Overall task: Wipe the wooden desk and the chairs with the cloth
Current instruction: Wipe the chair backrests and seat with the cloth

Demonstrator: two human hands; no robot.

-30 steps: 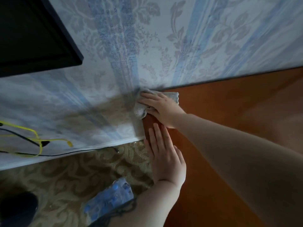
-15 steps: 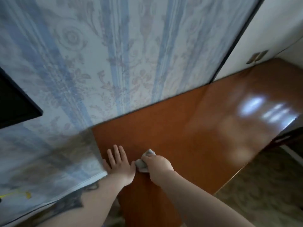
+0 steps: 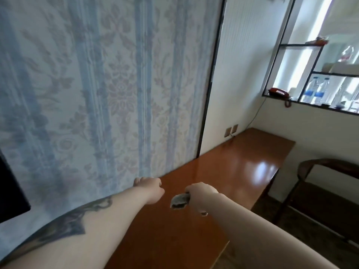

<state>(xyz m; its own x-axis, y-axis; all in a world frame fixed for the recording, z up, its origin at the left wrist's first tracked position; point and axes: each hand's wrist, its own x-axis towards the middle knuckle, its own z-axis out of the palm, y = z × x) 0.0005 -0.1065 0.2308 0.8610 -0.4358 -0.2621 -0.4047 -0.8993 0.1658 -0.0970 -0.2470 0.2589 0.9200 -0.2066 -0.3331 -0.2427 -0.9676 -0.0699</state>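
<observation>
Above the wooden table (image 3: 223, 171), the right hand (image 3: 202, 193) grips a bunched grey cloth (image 3: 179, 200). Beside it, the left hand (image 3: 150, 188) hangs with fingers curled, holding nothing. A chair (image 3: 320, 183) stands to the right.

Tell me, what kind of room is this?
Probably a hotel room or a bedroom. A long wooden desk runs along a wall with flowery wallpaper, a chair stands beside it, and a shelf holds a red phone and water bottles.
</observation>
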